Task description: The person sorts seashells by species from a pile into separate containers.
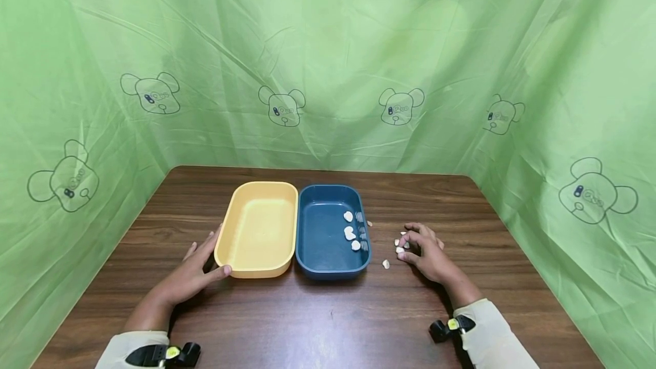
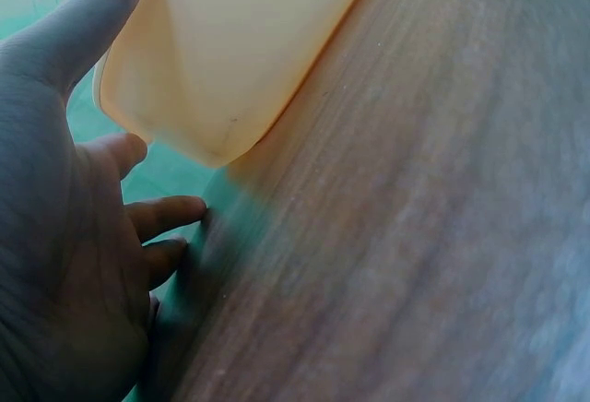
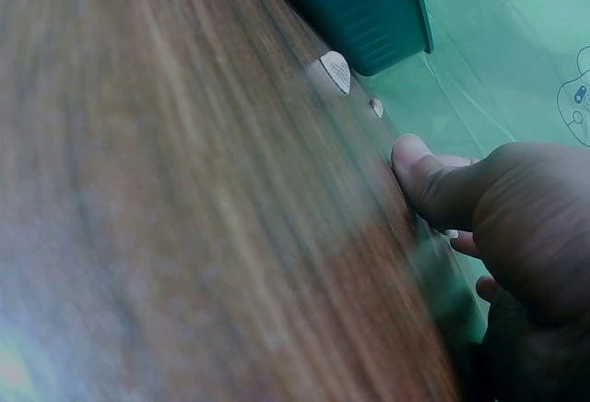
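Risk 1: slip of a wht. pc. Cause, prob.: small, flat-lying pcs. give thumb & index little edge to pinch.
Risk 2: scatter. Cause: tight cluster; fingertips may nudge neighbours across desk [image 1: 328, 323].
Risk 3: trays shift. Cause: push from L hand [image 1: 192, 278] on yellow tray [image 1: 256, 232] may shove blue tray [image 1: 320, 244], set right alongside.

Item: loose wht. pcs. [image 1: 400, 250], several, stone or shell (can't tell), on desk. Loc.: at & under R hand [image 1: 429, 255] fingertips, well apart from L hand.
Item: single wht. pc. [image 1: 386, 264], on desk btwn. R hand & blue tray. Another small pc. [image 1: 369, 224] just outside blue tray's R wall.
Item: wht. pcs. inside blue tray [image 1: 356, 245], along R side; exact no. unclear.

Hands: R, fingers bent, thumb-index gap narrow abt. a pc.; actual grip, can't tell. L, fingers spread wide, thumb at yellow tray's near L corner, fingers along its outer L side.
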